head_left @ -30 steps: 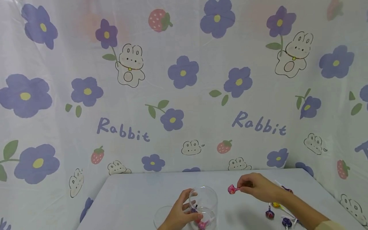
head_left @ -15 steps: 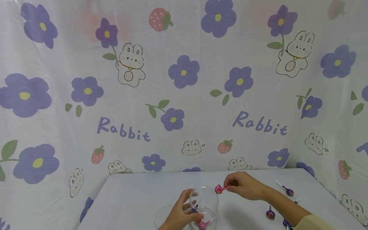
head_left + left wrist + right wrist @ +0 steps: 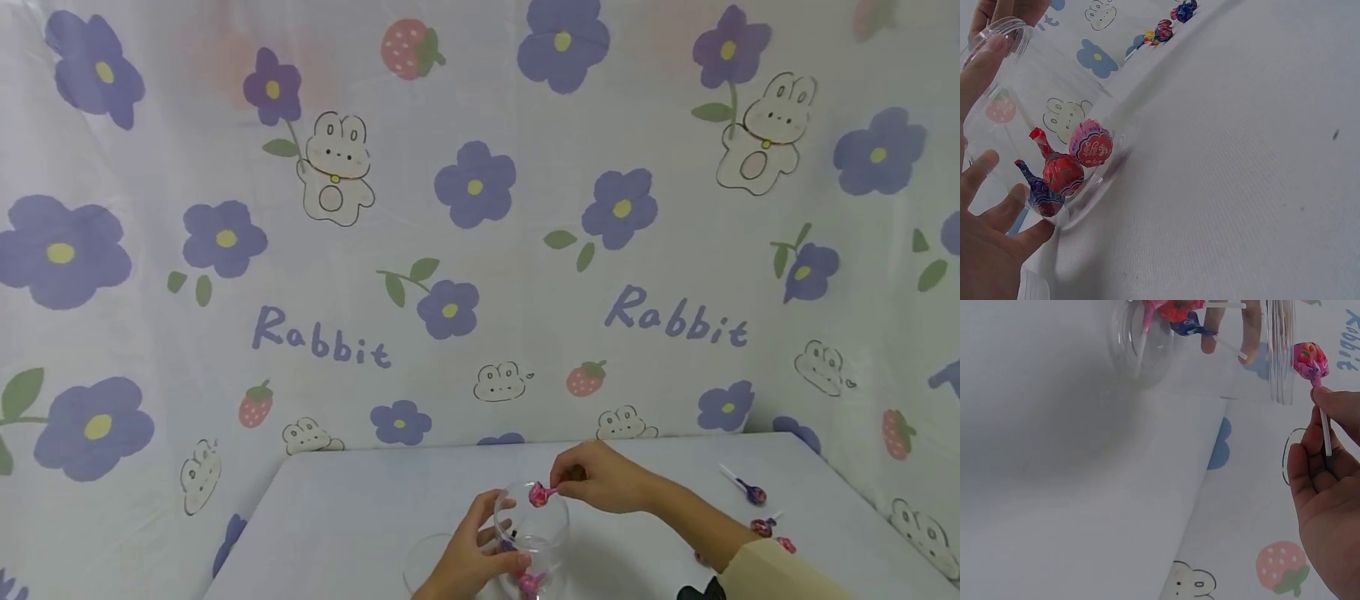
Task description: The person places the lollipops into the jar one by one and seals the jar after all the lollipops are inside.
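Observation:
My left hand (image 3: 467, 560) grips a clear jar (image 3: 555, 533), its fingers and thumb around the wall. Through the plastic in the left wrist view I see a red lollipop (image 3: 1063, 175), a pink lollipop (image 3: 1091, 144) and a dark blue lollipop (image 3: 1044, 197) at the bottom. My right hand (image 3: 600, 479) pinches another pink-wrapped lollipop (image 3: 538, 495) by its stick, just under the wrapper. In the right wrist view, this held lollipop's head (image 3: 1310, 360) is close beside the jar's rim, and its white stick (image 3: 1326, 434) points back along the palm.
On the white table (image 3: 337, 508), several loose lollipops lie at the right, among them a dark purple lollipop (image 3: 755, 495) and a pink one (image 3: 785, 544). My right forearm partly hides others. A clear round disc (image 3: 411, 571) lies left of the jar. A patterned curtain (image 3: 525, 267) stands behind.
My right hand has carried the pink lollipop leftward from beside the jar to its mouth. The left hand and jar have stayed nearly still.

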{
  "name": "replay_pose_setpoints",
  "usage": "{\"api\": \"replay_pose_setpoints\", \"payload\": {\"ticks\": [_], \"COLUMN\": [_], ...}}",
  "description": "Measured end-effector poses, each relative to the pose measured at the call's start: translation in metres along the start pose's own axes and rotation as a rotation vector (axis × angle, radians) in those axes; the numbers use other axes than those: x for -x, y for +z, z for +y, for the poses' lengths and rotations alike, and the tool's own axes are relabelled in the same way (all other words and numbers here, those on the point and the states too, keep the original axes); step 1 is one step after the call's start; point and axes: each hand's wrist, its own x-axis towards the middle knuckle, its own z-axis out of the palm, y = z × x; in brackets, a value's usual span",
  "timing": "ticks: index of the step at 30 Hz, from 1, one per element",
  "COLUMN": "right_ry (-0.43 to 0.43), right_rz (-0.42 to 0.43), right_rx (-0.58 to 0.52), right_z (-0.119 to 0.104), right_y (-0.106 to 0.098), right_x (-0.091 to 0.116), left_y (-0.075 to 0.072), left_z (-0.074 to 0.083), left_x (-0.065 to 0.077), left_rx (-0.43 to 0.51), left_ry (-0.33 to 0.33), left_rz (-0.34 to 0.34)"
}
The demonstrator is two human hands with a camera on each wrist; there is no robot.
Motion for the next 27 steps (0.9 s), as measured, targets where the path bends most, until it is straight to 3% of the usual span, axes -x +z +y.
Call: {"api": "replay_pose_setpoints", "payload": {"ticks": [9, 16, 18, 23, 27], "right_ry": [-0.035, -0.042, -0.035, -0.019, -0.006], "right_rz": [-0.045, -0.008, -0.009, -0.031, -0.04], "right_rx": [0.02, 0.02, 0.018, 0.009, 0.006], "right_z": [-0.003, -0.002, -0.002, -0.005, -0.008], "right_y": [0.015, 0.017, 0.016, 0.014, 0.012], "right_x": [-0.014, -0.016, -0.015, -0.012, -0.011], "left_y": [0.001, 0.0, 0.0, 0.003, 0.002], "left_z": [-0.002, -0.002, -0.001, 0.002, 0.002], "left_x": [-0.001, 0.0, 0.001, 0.001, 0.0], "left_rx": [-0.01, 0.01, -0.003, -0.04, -0.045], "left_ry": [-0.027, 0.065, 0.06, -0.023, -0.026], "left_rz": [0.003, -0.031, -0.025, 0.023, 0.026]}}
